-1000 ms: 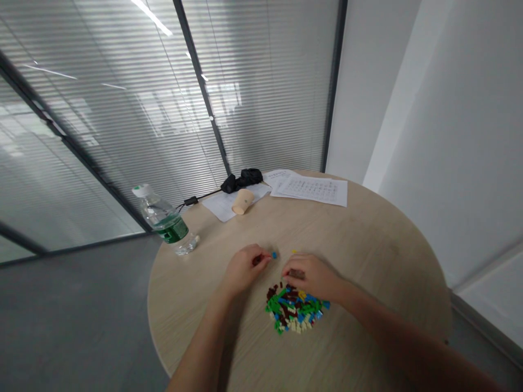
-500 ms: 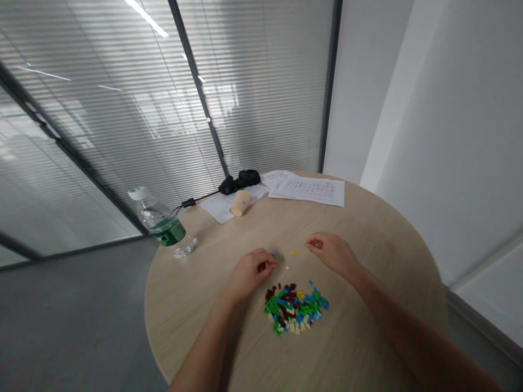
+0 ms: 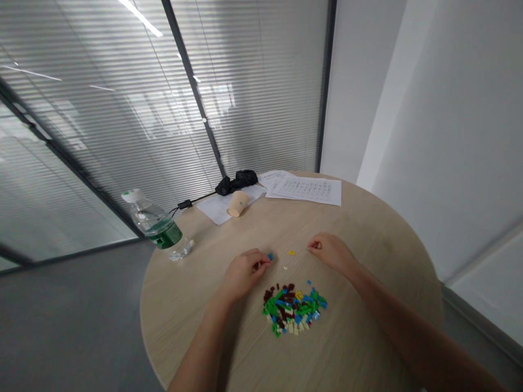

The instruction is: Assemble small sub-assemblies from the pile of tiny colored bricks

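My left hand (image 3: 244, 273) is held over the table, thumb and fingers pinched together; whatever they hold, if anything, is too small to make out. A small blue building brick (image 3: 270, 257) is right by its fingertips; I cannot tell if they touch. My right hand (image 3: 332, 253) is closed in a pinch, with a tiny green brick (image 3: 308, 249) just showing at the fingertips. Between the hands lie a yellow brick (image 3: 291, 252) and a small cream brick (image 3: 285, 267). Closer to me spreads a pile of brown, green, blue, yellow and cream bricks (image 3: 292, 307).
On the round wooden table (image 3: 180, 310), a clear water bottle (image 3: 165, 231) with a green label stands at the left. A paper cup (image 3: 238, 203) lies tipped over on paper, near a black bundle (image 3: 237, 182) with a cable. Printed sheets (image 3: 306, 189) lie at the back edge.
The view has shifted slightly. My left hand has drawn back a little to the left, so more of the blue brick shows. My right hand keeps its pinch.
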Available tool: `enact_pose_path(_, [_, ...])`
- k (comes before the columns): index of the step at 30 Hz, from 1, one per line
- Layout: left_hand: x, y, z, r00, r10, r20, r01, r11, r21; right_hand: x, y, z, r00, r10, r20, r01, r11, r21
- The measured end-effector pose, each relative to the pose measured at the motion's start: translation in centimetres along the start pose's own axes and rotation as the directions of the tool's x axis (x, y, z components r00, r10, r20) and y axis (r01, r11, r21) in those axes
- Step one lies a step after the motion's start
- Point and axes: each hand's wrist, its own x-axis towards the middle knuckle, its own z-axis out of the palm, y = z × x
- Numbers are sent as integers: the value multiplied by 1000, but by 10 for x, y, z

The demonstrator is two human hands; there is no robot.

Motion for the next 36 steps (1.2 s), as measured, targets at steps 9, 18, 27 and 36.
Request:
enact_pose_path(9, [0, -1, 0, 1000, 0, 9, -1, 1000, 28, -3, -7, -9, 999, 26, -28, -25, 1000, 14])
enact_pose_path(18, [2, -3, -1, 1000, -15, 18, 14, 999, 40, -10, -20, -16, 984, -134, 116, 125, 989, 82])
enact_pose_path(27, [2, -4, 0, 1000, 26, 13, -27, 997, 74, -15, -13, -25, 817, -395, 420, 246, 897, 366])
enact_pose_path(36, [5, -3, 1, 999, 33, 21, -35, 995, 91, -15, -14, -17, 776, -452, 440, 323, 884, 339])
